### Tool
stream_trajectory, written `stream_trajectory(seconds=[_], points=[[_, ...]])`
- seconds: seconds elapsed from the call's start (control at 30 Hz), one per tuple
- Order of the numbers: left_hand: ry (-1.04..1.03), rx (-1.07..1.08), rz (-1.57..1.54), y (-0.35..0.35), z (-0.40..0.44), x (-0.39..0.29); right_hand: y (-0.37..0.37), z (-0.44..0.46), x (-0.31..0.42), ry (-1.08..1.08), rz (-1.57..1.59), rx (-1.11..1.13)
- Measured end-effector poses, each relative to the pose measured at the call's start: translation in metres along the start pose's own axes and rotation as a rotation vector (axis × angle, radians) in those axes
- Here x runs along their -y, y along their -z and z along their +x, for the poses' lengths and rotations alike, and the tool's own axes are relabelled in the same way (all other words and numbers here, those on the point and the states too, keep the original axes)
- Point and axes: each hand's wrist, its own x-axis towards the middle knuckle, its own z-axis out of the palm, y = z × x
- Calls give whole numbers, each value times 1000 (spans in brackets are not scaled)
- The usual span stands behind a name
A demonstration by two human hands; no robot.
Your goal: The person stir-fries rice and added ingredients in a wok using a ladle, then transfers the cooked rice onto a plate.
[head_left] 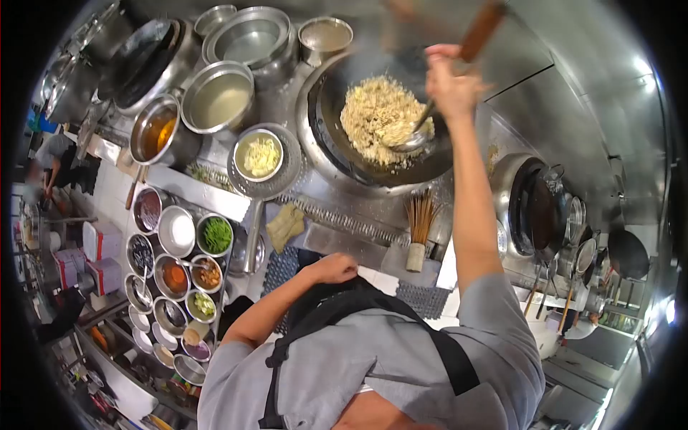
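My right hand (455, 86) is wrapped round a ladle, whose wooden handle (481, 32) slants up past my fingers and looks slightly blurred. The metal ladle bowl (412, 142) rests in a heap of fried rice (376, 111) with pale yellow bits in it. This rice lies in a large dark wok (437, 163) on the stove. My left hand (335, 267) is held near my waist, curled closed, with nothing visible in it. A bamboo wok brush (418, 229) stands between my arms, and a crumpled cloth (286, 227) lies ahead of the left hand.
Left of the wok, a bowl of chopped yellow-white food (258, 156) sits on a perforated strainer (287, 183). Beyond are pots of liquid (218, 99) and a pot of oil (155, 135). Several ingredient bowls (177, 231) crowd the left. Another wok (537, 204) is at right.
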Motion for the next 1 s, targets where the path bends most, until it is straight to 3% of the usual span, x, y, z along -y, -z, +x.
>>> stream_trajectory(seconds=[0.07,0.13,0.17,0.23,0.3,0.33,0.43,0.47,0.57,0.63,0.7,0.77,0.9,1.0], points=[[141,168,87,-53,4,41,22,-15,20,137,81,-81],[270,240,205,-116,14,72,32,-25,-55,123,120,-106],[252,176,245,-141,17,81,37,-31,-83,118,141,-129],[210,38,327,-181,33,91,30,-25,-53,9,210,-3],[195,65,373,-201,50,91,28,-34,-1,-26,195,82],[188,71,401,-205,62,93,27,-46,16,15,193,73],[184,25,377,-217,76,86,12,-70,-25,2,300,102],[191,144,401,-209,78,77,11,-58,-48,59,204,109],[142,66,425,-221,91,77,21,-20,-42,57,191,68],[75,-208,438,-239,98,76,26,-30,-6,149,241,-6],[238,-88,486,-214,91,46,27,-50,-11,250,280,-43],[299,-52,546,-237,94,71,28,-55,-78,108,285,148],[316,26,413,-242,113,97,48,-70,5,6,264,231],[304,69,421,-227,111,98,55,-69,-31,39,229,106]])
